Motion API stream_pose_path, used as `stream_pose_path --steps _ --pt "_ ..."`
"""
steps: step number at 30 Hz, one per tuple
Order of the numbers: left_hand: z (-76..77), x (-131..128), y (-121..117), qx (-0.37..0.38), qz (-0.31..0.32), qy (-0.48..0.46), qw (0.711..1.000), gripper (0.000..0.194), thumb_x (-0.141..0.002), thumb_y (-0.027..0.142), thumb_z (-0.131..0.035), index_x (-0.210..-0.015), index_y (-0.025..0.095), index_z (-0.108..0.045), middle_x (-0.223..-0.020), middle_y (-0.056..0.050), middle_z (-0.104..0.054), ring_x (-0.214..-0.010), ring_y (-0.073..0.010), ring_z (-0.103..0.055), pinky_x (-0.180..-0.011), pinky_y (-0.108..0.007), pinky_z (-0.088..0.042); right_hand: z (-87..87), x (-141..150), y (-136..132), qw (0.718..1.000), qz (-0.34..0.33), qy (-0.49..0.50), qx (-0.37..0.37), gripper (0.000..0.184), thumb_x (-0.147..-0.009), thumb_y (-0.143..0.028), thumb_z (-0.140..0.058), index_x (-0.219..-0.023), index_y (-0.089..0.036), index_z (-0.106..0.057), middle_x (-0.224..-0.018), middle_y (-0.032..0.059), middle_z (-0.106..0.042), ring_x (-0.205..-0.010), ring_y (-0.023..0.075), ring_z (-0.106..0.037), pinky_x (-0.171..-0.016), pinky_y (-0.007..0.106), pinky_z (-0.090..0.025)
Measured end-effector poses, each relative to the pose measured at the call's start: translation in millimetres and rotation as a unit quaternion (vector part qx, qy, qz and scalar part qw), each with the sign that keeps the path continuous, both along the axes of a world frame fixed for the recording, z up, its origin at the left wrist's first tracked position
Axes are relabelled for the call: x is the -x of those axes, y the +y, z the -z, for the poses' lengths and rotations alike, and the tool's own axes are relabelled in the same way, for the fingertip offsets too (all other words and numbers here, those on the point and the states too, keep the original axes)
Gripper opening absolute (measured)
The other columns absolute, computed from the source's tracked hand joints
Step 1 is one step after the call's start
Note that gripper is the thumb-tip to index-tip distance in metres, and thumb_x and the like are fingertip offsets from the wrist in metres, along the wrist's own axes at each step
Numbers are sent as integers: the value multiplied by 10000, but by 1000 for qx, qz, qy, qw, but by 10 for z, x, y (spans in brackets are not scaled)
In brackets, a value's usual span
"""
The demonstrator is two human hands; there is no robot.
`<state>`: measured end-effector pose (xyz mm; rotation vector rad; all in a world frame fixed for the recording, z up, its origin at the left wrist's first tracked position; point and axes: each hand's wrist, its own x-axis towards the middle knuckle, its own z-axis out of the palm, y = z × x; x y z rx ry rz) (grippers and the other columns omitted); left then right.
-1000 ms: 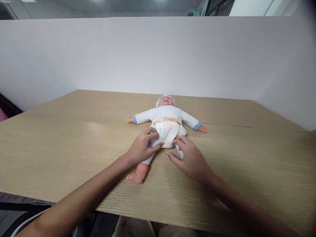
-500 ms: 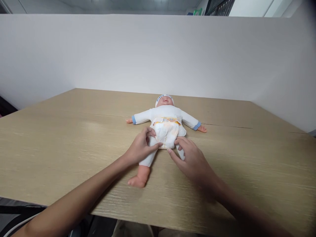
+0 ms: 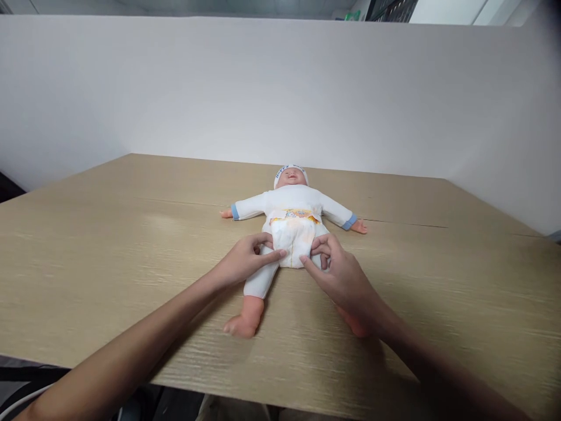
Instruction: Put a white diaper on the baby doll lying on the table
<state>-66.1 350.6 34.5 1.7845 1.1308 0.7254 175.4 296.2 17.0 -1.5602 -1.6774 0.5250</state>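
A baby doll (image 3: 289,199) in a white suit with blue cuffs and a printed white cap lies on its back, arms spread, head away from me. Over its belly and crotch lies a white diaper (image 3: 293,237) with an orange printed band at the waist. My left hand (image 3: 249,256) pinches the diaper's left edge between thumb and fingers. On the opposite edge my right hand (image 3: 335,266) grips the diaper with thumb and bent fingers. My right hand and forearm cover most of the doll's leg on that side; only part of its foot (image 3: 357,324) shows.
The doll lies on a wide wood-grain table (image 3: 131,263) with a thin seam across it. A white partition (image 3: 280,88) rises behind the table and along its right side. The table's front edge is close to my body.
The diaper's lower part is now flatter and spread wider between my hands. My right hand has shifted slightly, and the doll's foot beside it has come into view.
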Motion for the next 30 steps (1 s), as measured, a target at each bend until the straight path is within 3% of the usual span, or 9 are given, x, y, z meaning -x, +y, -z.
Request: stream_pose_path --steps 2,6,9,13,17,21,25,30 --pt "4 9 59 53 17 -41 998 480 -865 652 -827 -965 188 -757 -883 -27 -715 -771 -178 -588 -676 -290 -414 -46 -66 -5 999 17 24 15 343 -917 -542 -723 -1073 -264 -595 -1008 41 -825 -633 205 -593 -690 364 -441" --pt "53 38 116 158 38 -144 976 504 -833 619 -882 -1063 188 -760 -1088 -103 -793 -954 -237 -709 -810 -334 -542 -123 -203 -43 999 19 3 35 340 -929 -608 -702 -997 -276 -737 -996 37 -853 -639 222 -613 -686 377 -424" --pt "87 40 100 134 26 -144 980 498 -856 625 -867 -1053 178 -767 -1081 -105 -796 -944 -238 -709 -812 -342 -551 -131 -209 -55 999 -9 -17 27 344 -949 -597 -674 -957 -280 -805 -974 45 -849 -704 249 -647 -713 392 -442" --pt "98 21 52 55 35 -75 995 514 -925 663 -784 -1084 175 -806 -1069 -101 -800 -924 -241 -686 -798 -350 -527 -71 -109 -37 999 -33 11 8 316 -929 -556 -711 -902 -256 -803 -995 63 -824 -897 284 -697 -788 390 -476" --pt "92 12 21 29 54 -63 996 482 -955 621 -771 -1166 190 -811 -1157 -88 -808 -1005 -250 -686 -881 -366 -517 27 -89 10 995 -13 78 61 419 -907 -644 -720 -918 -229 -779 -861 36 -740 -746 222 -593 -681 342 -418" --pt "116 13 26 70 41 -113 990 496 -928 634 -802 -1109 172 -793 -1089 -89 -794 -958 -238 -681 -834 -352 -517 81 -161 43 989 -11 114 96 512 -897 -719 -732 -954 -213 -784 -766 -2 -647 -656 172 -457 -608 315 -330" --pt "168 15 57 101 28 -160 982 498 -874 632 -861 -1048 170 -792 -1055 -81 -790 -936 -226 -689 -799 -333 -520 42 -183 14 998 29 47 24 500 -901 -706 -761 -945 -213 -836 -680 -6 -601 -636 181 -457 -612 330 -314" --pt "189 37 20 0 -10 -101 995 469 -903 615 -843 -1059 175 -799 -1013 -62 -796 -857 -191 -659 -735 -306 -476 27 -176 -71 993 27 -22 -114 346 -967 -550 -745 -943 -221 -852 -816 36 -743 -709 211 -569 -731 359 -428"
